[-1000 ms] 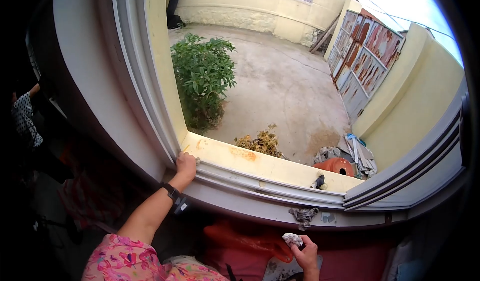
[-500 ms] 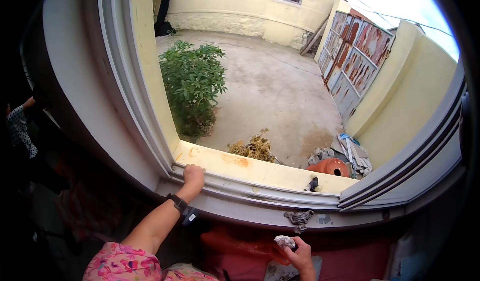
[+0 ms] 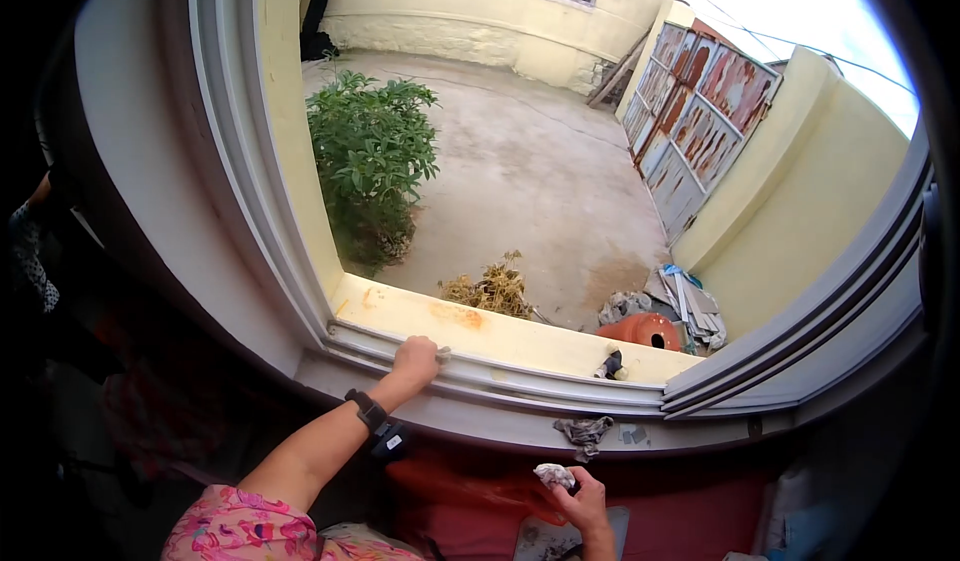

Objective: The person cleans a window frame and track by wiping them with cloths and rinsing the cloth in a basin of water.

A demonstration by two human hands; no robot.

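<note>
At the window track (image 3: 550, 387), a greyish scrap (image 3: 444, 356) (mostly hidden) is clamped in the grip of the left hand (image 3: 413, 365); a white wad (image 3: 552, 476) is pinched by the right hand (image 3: 583, 504), its forearm cut off.

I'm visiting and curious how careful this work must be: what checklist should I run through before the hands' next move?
1. Left hand at the window track: ok.
2. Left hand's hold: cannot tell; a small greyish bit shows beside it.
3. Whitish wad held in the right hand: ok.
4. Grey rag off the track: ok, on the inner sill.
5. Dark object well away from the track: not ok, close beside it.
6. Track free of fine dirt: cannot tell.
</note>
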